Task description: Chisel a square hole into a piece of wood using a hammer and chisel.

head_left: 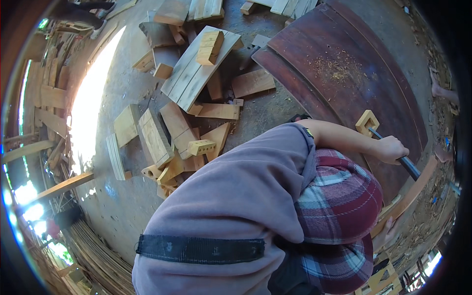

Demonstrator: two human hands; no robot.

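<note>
My left arm, in a grey sleeve, reaches over my bent knees in plaid cloth. My left hand (pixel 391 149) is closed round a long dark metal tool (pixel 411 167), probably a chisel. The tool's upper end meets a square pale wooden block with an opening (pixel 366 118), which rests on a dark reddish wooden panel (pixel 339 44) scattered with shavings. Bare skin shows below my knee by a long board (pixel 413 191); I cannot tell whether it is my right hand or a foot.
Several loose boards and blocks (pixel 196 73) cover the floor ahead and left, including a block with holes (pixel 200 146). Stacked lumber (pixel 51 98) lines the left side. Another person's legs (pixel 83 12) show at top left; bare feet or limbs (pixel 437 88) edge the right.
</note>
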